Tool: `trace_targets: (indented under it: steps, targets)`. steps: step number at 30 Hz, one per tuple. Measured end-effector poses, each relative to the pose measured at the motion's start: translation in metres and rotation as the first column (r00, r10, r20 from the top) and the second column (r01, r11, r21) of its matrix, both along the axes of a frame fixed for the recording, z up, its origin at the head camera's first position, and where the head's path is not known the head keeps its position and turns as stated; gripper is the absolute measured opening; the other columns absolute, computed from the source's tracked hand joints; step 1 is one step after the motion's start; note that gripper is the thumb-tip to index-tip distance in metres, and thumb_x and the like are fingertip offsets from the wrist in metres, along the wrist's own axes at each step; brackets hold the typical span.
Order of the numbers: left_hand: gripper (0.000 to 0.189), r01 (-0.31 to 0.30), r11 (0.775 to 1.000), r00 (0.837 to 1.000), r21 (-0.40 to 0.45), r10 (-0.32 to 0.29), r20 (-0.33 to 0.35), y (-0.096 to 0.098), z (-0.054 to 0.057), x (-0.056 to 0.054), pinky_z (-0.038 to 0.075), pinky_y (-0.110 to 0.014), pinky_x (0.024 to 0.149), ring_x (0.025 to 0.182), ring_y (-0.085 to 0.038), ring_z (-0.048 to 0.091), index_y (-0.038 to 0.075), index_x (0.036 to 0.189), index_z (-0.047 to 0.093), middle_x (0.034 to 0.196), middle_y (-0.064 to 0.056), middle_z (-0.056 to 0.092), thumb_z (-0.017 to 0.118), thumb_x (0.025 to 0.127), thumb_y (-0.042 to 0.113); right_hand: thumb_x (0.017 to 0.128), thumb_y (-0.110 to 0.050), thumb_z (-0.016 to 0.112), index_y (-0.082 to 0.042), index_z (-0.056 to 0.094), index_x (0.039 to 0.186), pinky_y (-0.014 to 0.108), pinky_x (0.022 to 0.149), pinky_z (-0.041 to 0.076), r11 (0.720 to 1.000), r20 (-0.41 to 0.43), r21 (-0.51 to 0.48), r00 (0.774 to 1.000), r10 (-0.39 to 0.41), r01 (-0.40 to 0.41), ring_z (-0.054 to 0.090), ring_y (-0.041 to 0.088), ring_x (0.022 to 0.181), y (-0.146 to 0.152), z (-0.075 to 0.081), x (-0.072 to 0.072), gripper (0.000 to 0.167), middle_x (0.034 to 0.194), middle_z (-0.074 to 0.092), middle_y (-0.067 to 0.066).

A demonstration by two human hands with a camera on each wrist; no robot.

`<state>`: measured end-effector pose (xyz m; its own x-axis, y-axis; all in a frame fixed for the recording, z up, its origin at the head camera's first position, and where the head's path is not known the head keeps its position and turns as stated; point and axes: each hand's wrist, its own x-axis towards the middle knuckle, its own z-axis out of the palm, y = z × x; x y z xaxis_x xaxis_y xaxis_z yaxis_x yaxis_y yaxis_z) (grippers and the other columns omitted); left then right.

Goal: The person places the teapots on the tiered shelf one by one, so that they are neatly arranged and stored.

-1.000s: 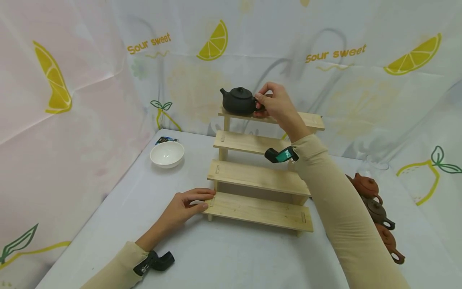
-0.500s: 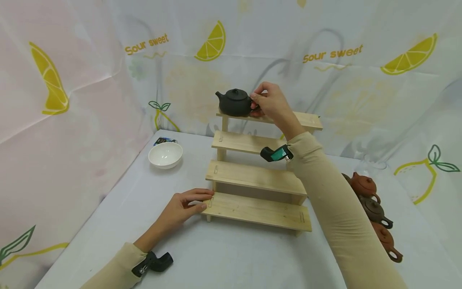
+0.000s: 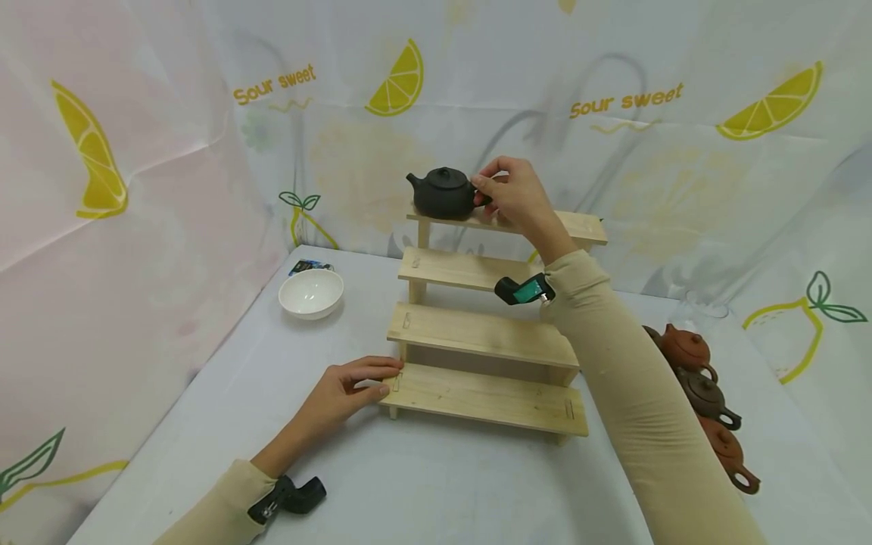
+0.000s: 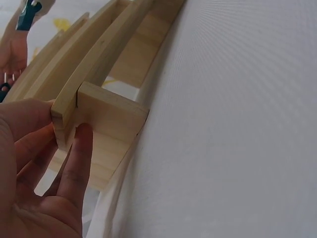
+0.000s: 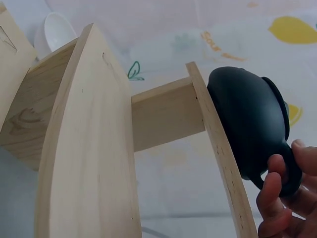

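Observation:
A black teapot sits at the left end of the top board of a stepped wooden shelf. My right hand pinches its handle between thumb and fingers; the right wrist view has the handle with a finger through its loop. Lower down, my left hand holds the left end of the bottom board. In the left wrist view its thumb lies against the board's edge and a finger reaches underneath by the leg.
Several teapots, reddish-brown and dark brown, stand in a row at the right, partly behind my right sleeve. A white bowl stands left of the shelf, with a small dark packet behind it. Printed cloth hangs around the table.
The black teapot has slid slightly left along the top board, with my right hand on its handle. The whole head view has shifted a little. My left hand stays on the bottom board.

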<state>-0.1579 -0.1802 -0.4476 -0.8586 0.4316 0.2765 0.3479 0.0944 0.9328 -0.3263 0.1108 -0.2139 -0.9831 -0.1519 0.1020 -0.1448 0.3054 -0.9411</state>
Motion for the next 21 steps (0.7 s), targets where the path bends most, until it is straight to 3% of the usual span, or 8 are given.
trace_targets:
  steps: [7, 14, 21]
  targets:
    - [0.028, -0.001, 1.000, 1.000, 0.001, 0.001, -0.010, 0.000, -0.002, -0.001, 0.053, -0.032, 0.096, 0.134, -0.019, 0.055, 0.003, 0.126, 0.075, 0.139, -0.011, 0.064, 0.072, 0.098, 0.003, 0.105, -0.018, 0.066, -0.006, 0.060, 0.103, 0.022, 0.044, 0.035, 1.000, 0.019, -0.004, 1.000, 0.001, -0.001, 0.059, 0.016, 0.053, 0.007, 0.002, -0.001, 0.014, 0.078, 0.067, 0.008]
    - [0.028, 0.005, 1.000, 1.000, 0.005, -0.005, -0.008, 0.001, -0.002, -0.002, 0.054, -0.033, 0.095, 0.134, -0.018, 0.055, 0.003, 0.126, 0.075, 0.139, -0.011, 0.064, 0.072, 0.098, 0.004, 0.107, -0.018, 0.062, -0.005, 0.062, 0.106, 0.023, 0.047, 0.042, 0.995, -0.046, 0.104, 0.999, 0.009, -0.005, 0.061, 0.017, 0.056, 0.011, 0.003, -0.002, 0.012, 0.081, 0.066, 0.009]
    - [0.028, 0.013, 1.000, 1.000, 0.022, -0.013, 0.007, -0.002, 0.000, 0.001, 0.054, -0.034, 0.096, 0.132, -0.018, 0.056, 0.005, 0.125, 0.075, 0.138, -0.009, 0.064, 0.072, 0.098, 0.002, 0.107, -0.018, 0.062, -0.003, 0.063, 0.109, 0.023, 0.048, 0.042, 0.991, -0.051, 0.129, 0.998, 0.022, -0.015, 0.061, 0.016, 0.058, 0.014, 0.003, -0.002, 0.015, 0.082, 0.067, 0.010]
